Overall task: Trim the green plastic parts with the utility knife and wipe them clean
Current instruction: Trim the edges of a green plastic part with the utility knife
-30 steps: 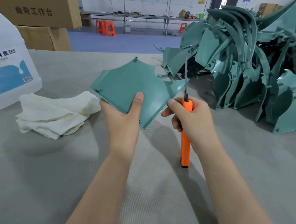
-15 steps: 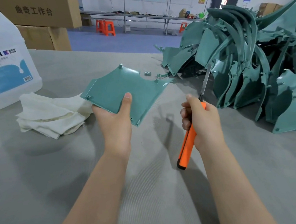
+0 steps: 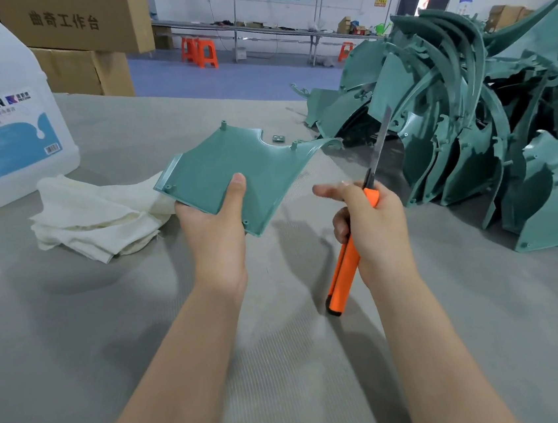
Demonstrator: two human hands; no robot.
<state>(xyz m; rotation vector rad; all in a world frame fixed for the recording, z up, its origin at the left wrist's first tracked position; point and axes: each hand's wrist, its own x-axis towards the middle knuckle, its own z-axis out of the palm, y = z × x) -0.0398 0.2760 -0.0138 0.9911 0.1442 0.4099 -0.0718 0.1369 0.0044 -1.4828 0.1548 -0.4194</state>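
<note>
Reading from the left edge of the tabletop (image 3: pixel 287 365), the white jug (image 3: pixel 3 119) and the crumpled cloth (image 3: pixel 99 216) wait for the wiping step. Reaching across for them with the blade out would, I judge, be the first hazard. The next is the left hand (image 3: pixel 213 225). It grips the green part (image 3: pixel 232 171) by its near edge, thumb pressed on the upper face and fingers hidden beneath, so the piece hangs clear of the tabletop with only that one hold. A knife stroke along an edge could twist it loose, or run on toward that thumb. The right hand (image 3: pixel 371 222) is curled round the orange handle of the utility knife (image 3: pixel 345 266), with one digit stretched out toward the part. The blade (image 3: pixel 380 142) is extended a long way, pointing up and away. A blade run out that far looks likely to flex or snap under side load, and its tip stands close before the pile of green parts (image 3: pixel 468 122) at the right edge, where it could snag. The part sits above the middle of the tabletop, in the left hand and left of the knife. Its curled right tip is near the blade but not touching it. A small offcut (image 3: pixel 278 138) lies on the tabletop just behind it.
</note>
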